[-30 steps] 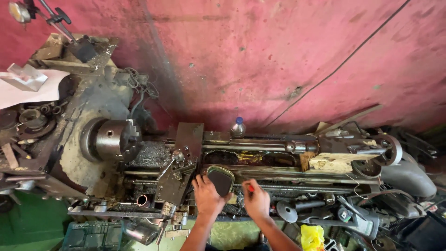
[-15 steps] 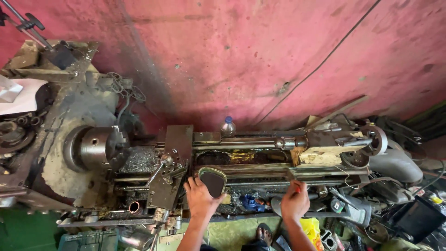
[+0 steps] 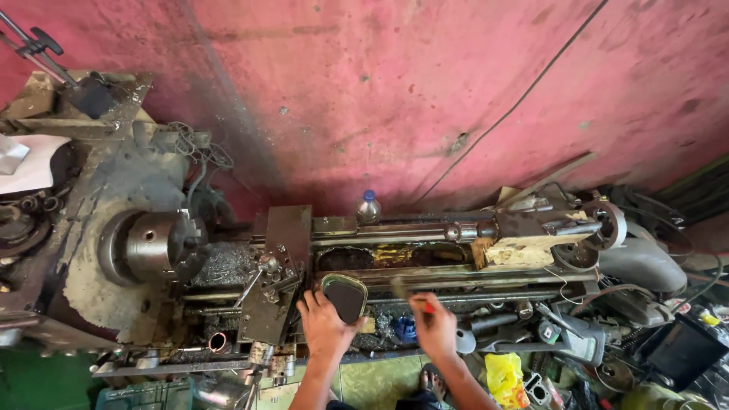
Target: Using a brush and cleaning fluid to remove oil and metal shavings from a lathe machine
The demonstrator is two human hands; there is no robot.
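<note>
I look down on an old, greasy lathe (image 3: pixel 425 262) standing against a pink wall. My left hand (image 3: pixel 325 325) holds a small oval tin (image 3: pixel 343 294) with a green rim and dark contents, resting on the lathe bed beside the carriage (image 3: pixel 277 273). My right hand (image 3: pixel 435 325) is closed on a thin brush with a red handle (image 3: pixel 414 298), blurred, its tip just right of the tin over the bed rails. The chuck (image 3: pixel 156 244) sits at the left, the tailstock (image 3: pixel 531 231) at the right.
A small clear bottle with a blue cap (image 3: pixel 368 206) stands behind the bed. Tools, cables and a yellow bag (image 3: pixel 505 378) crowd the lower right. White paper (image 3: pixel 26 163) lies on the headstock. A dark cable runs across the wall.
My right hand went out to the right, then came back toward the tin holding the brush. My left hand has stayed on the tin. The view has shifted slightly.
</note>
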